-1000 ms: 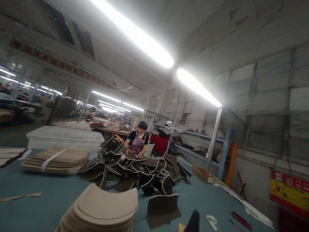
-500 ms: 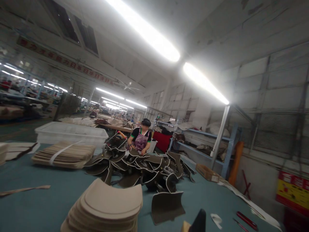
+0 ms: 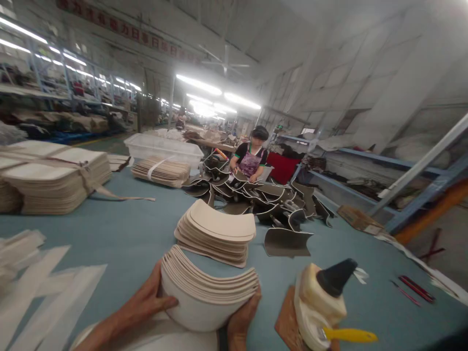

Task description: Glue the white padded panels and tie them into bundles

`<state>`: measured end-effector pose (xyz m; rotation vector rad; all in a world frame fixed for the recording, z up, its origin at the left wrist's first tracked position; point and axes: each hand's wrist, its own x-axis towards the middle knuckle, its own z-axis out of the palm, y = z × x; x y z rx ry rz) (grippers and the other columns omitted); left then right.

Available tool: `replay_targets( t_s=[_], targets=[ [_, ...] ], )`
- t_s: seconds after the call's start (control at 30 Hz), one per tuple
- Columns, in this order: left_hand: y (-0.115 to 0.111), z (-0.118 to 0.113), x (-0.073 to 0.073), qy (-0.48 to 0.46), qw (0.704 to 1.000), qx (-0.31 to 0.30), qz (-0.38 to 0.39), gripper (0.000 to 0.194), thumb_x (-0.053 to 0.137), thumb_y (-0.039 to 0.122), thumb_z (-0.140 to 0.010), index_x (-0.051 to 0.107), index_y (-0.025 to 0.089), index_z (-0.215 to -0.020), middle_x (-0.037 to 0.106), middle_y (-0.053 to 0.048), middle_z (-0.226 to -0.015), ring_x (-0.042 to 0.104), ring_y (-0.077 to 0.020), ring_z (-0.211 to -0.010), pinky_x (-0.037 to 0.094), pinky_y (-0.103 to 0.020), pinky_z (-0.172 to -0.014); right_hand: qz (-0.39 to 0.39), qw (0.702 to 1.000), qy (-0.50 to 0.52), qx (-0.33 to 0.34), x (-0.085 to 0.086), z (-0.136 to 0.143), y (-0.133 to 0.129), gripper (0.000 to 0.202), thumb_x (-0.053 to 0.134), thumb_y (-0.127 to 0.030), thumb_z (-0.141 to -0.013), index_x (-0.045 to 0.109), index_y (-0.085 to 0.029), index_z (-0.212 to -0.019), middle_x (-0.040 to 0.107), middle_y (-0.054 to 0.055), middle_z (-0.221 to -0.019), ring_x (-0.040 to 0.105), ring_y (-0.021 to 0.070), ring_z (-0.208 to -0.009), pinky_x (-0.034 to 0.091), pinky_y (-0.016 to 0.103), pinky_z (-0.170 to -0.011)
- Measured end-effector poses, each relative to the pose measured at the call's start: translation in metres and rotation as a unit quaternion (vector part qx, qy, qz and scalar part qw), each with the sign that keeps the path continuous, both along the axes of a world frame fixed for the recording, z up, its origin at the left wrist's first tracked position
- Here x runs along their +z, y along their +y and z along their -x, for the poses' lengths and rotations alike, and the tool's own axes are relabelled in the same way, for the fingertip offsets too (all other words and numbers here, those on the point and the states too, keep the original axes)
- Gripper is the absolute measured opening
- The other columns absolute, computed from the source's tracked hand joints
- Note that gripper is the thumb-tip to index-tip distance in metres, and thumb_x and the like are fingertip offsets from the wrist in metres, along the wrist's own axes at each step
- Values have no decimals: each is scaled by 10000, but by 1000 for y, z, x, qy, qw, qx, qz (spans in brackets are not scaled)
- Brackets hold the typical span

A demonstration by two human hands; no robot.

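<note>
Between my two hands a stack of curved beige panels (image 3: 204,297) is held up on edge, bowed like a trough. My left hand (image 3: 155,297) grips its left end, thumb across the pale front face. Around the right end my right hand (image 3: 245,314) is closed, its fingers partly hidden behind the panels. Just beyond lies another pile of curved beige panels (image 3: 215,229) on the blue-green table (image 3: 146,234). Below my hands is a pale, flat surface, partly covered by my forearm. To the right stands a cream glue bottle (image 3: 318,297) with a black nozzle, and a yellow-handled brush (image 3: 347,335) beside it.
Strapped beige bundles (image 3: 58,180) and white strips (image 3: 47,287) lie left. Farther back are a banded stack (image 3: 161,170), a clear bin (image 3: 164,148) and a heap of dark curved pieces (image 3: 263,195), with a person (image 3: 252,156) behind. Red-handled tools (image 3: 417,288) lie right.
The view has tilted down and swung left, so the table's near part shows. My hands, holding the panel stack, are now visible, along with the whole glue bottle and the strapped bundles.
</note>
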<state>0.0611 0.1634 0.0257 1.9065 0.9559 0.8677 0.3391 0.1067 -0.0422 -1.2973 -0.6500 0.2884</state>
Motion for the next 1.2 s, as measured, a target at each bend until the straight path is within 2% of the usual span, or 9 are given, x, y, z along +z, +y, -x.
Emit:
replay_targets(
  t_s=[0.07,0.17,0.37,0.5,0.63,0.77,0.87,1.0,1.2],
  targets=[
    [4,1,-6,-28,998,14,45,1110,679,626,-796,55,278,-1645,312,-131,-1681,281,-355,-1554,212,-494,-1285,3,999,17,-41,0,-3,1,680,272,-610,-1012,461,-143,-1470,554,166,-1461,459,281,-1417,314,503,-1206],
    [1,2,-2,-57,995,26,72,1094,728,613,-767,169,241,-1632,342,-145,-1665,293,-364,-1546,181,-499,-1296,11,999,-3,-43,3,-4,-3,700,254,-624,-994,481,-138,-1444,567,180,-1443,480,283,-1403,327,493,-1199],
    [7,10,5,-68,985,93,129,992,850,510,-641,427,216,-1488,575,-141,-1484,496,-401,-1404,353,-533,-1231,43,996,-57,-52,12,-5,-7,710,225,-651,-979,522,-121,-1349,630,220,-1309,560,325,-1300,437,477,-1082],
    [16,11,9,-59,981,146,113,916,863,477,-601,517,208,-1406,657,-138,-1388,557,-412,-1341,408,-544,-1193,61,994,-93,-10,32,-8,-6,755,221,-738,-950,538,-132,-1271,690,188,-1136,658,307,-1058,508,418,-927],
    [18,11,27,-71,978,159,119,881,862,511,-600,560,208,-1371,696,-124,-1353,630,-394,-1259,499,-520,-1112,105,982,-119,106,62,-14,-19,706,436,-778,-887,538,-170,-1229,722,130,-1080,680,280,-970,525,371,-857],
    [17,15,53,0,972,159,175,879,847,595,-609,572,173,-1329,730,-145,-1291,687,-377,-1165,556,-472,-1028,171,961,-98,194,82,-22,-34,730,762,-649,-721,535,-179,-1231,735,105,-1113,694,276,-996,543,360,-877],
    [15,14,72,55,967,155,196,809,832,645,-619,614,180,-1245,779,-129,-1172,726,-364,-1081,594,-422,-930,207,959,-48,188,90,-27,-39,656,759,-592,-738,568,-168,-1202,746,111,-1097,706,283,-994,558,376,-876],
    [5,8,88,100,956,192,198,756,831,703,-544,694,174,-1067,813,-125,-1003,754,-384,-971,603,-409,-814,253,944,-6,211,94,-33,-42,690,701,-675,-772,601,-138,-1194,754,143,-1120,721,308,-1016,572,398,-871],
    [1,-14,73,143,937,164,275,723,742,808,-552,748,189,-924,812,-132,-933,744,-402,-978,581,-402,-784,385,900,-85,185,89,-46,-42,821,573,-758,-846,570,-87,-1319,722,192,-1243,697,316,-1150,533,384,-985]
  ],
)
